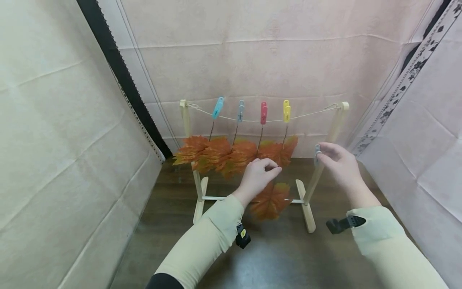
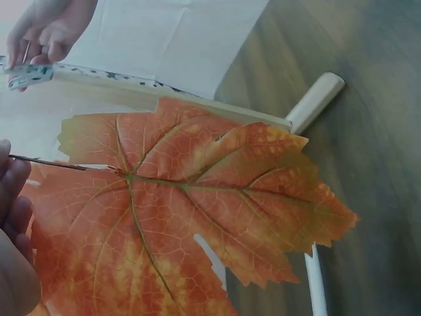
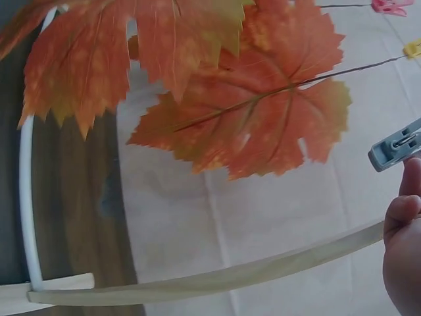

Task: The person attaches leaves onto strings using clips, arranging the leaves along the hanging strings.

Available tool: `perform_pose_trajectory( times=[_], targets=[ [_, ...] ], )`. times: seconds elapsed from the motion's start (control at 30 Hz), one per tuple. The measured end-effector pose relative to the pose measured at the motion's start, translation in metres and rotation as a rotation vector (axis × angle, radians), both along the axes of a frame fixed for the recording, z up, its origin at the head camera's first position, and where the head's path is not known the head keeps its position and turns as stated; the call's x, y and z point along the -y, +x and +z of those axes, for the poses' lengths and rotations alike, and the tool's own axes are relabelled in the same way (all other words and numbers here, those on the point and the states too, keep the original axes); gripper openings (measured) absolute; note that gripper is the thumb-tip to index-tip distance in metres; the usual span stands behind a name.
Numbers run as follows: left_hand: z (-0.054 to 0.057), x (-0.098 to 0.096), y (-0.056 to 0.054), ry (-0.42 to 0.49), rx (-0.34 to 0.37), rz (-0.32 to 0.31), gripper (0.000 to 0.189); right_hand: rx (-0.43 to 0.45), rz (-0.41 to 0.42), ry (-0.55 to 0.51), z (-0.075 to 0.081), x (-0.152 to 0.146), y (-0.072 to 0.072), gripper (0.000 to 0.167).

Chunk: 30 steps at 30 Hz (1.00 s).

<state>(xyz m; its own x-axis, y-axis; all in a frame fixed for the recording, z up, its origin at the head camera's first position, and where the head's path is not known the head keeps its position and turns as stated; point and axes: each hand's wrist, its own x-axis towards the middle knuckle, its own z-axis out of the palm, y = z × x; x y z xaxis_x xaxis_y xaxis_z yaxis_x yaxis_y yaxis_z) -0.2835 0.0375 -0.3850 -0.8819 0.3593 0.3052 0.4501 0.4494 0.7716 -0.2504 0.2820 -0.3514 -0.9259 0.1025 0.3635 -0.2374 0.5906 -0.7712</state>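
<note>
My left hand [image 1: 258,176] pinches the thin stem of an orange maple leaf [image 1: 271,202], which hangs below the fingers. In the left wrist view that leaf [image 2: 191,191] fills the middle, its stem running to the fingertips. My right hand [image 1: 339,162] holds a grey-blue clothespin [image 1: 317,154] near the rack's right post. The clothespin [image 3: 395,148] also shows in the right wrist view, between thumb and fingers. Several leaves [image 1: 242,154] hang in a row from the string, their stems held by a blue clothespin [image 1: 218,107], a grey-blue one [image 1: 240,111], a red one [image 1: 264,112] and a yellow one [image 1: 286,111].
The string [image 1: 312,114] spans two wooden posts, with its right post [image 1: 337,122] beside my right hand. A white crossbar [image 1: 214,198] joins the rack's wooden feet [image 1: 306,212] on the dark wooden table [image 1: 162,241]. Pale cloth [image 1: 274,68] encloses the back and sides.
</note>
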Motion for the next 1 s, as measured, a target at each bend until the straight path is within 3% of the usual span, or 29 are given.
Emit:
perform_pose_trajectory(
  times=[0.37, 0.73, 1.0],
  targets=[
    [0.024, -0.017, 0.002, 0.026, -0.017, 0.032, 0.016, -0.074, -0.021, -0.035, 0.026, 0.007, -0.005, 0.040],
    [0.045, -0.030, -0.005, 0.092, -0.045, 0.068, 0.016, -0.075, -0.072, -0.062, 0.062, 0.012, -0.010, 0.039],
    [0.052, -0.041, -0.011, 0.017, -0.103, 0.091, 0.018, -0.070, -0.088, -0.135, 0.084, 0.020, -0.009, 0.037]
  ],
)
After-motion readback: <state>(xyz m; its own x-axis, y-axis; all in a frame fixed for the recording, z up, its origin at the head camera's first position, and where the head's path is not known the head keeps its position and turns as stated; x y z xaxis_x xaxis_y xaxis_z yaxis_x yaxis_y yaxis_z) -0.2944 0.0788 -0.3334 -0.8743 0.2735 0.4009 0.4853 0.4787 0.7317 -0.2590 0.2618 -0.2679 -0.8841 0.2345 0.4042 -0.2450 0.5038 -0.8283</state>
